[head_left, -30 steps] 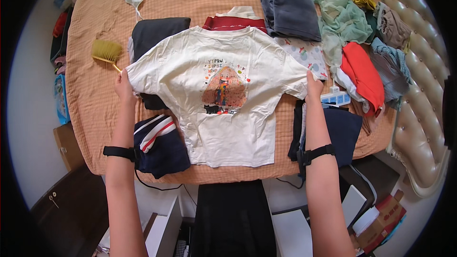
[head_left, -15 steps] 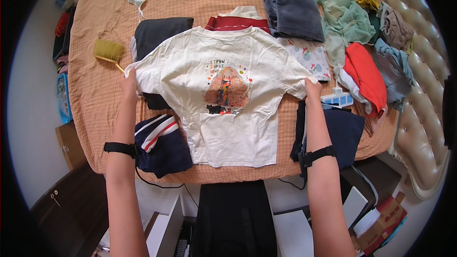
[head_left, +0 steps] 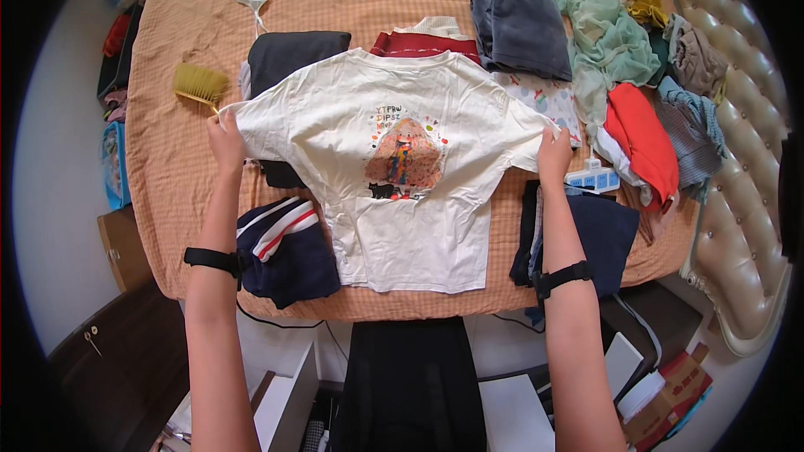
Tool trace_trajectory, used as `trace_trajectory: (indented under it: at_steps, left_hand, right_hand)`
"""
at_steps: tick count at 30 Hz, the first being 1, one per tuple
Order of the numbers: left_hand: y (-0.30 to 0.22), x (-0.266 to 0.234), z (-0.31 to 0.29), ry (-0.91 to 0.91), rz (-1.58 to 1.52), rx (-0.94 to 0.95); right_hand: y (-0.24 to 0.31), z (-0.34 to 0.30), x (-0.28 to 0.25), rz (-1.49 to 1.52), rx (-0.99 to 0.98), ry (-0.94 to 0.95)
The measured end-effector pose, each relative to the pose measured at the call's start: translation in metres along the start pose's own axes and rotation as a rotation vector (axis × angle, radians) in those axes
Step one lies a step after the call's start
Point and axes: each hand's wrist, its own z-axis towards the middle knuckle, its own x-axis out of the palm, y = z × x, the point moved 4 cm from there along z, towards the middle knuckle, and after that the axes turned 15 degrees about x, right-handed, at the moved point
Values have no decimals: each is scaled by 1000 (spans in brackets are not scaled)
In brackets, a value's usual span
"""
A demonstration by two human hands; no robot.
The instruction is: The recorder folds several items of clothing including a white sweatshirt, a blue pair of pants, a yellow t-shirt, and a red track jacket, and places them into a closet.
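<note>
A white T-shirt (head_left: 410, 243) with a colourful cartoon print lies spread over the bed, its neckline toward the far side and its hem toward me. My left hand (head_left: 226, 142) pinches the edge of the left sleeve. At the other side, my right hand (head_left: 554, 155) grips the right sleeve's edge. Both sleeves are drawn outward. The shirt's upper part overlaps a dark folded garment (head_left: 293, 59), a red and cream garment (head_left: 427, 40) and a white patterned cloth (head_left: 536, 92). A yellow-bristled brush (head_left: 199, 84) lies just beyond my left hand.
Navy clothes with striped trim (head_left: 289, 255) sit near left; folded navy clothes (head_left: 590, 238) lie near right. A power strip (head_left: 593, 179) is beside my right hand. Beyond are folded grey trousers (head_left: 519, 25), pale green fabric (head_left: 615, 38) and a red garment (head_left: 643, 146). A padded headboard (head_left: 737, 201) borders the right.
Both hands still hold the sleeves. My right hand has shifted slightly inward and nearer, and the view has moved a little.
</note>
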Motion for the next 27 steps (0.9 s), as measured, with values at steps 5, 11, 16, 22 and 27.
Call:
trace_trajectory:
  at_steps: [5, 11, 16, 22, 27]
  left_hand:
    - [-12, 3, 0, 22, 33, 53]
    - [-46, -4, 4, 75, 164, -23]
    - [-34, -8, -16, -120, 311, 244]
    - [-113, -3, -144, 483, -125, 183]
    - [-133, -9, -248, 843, -111, 370]
  right_hand:
    - [15, -16, -9, -73, -67, -36]
    - [3, -5, -16, -52, -20, -81]
    - [-13, -6, 3, 7, -85, -105]
    - [-42, -107, 25, 175, -82, 294]
    - [-99, -167, 34, 64, -117, 600]
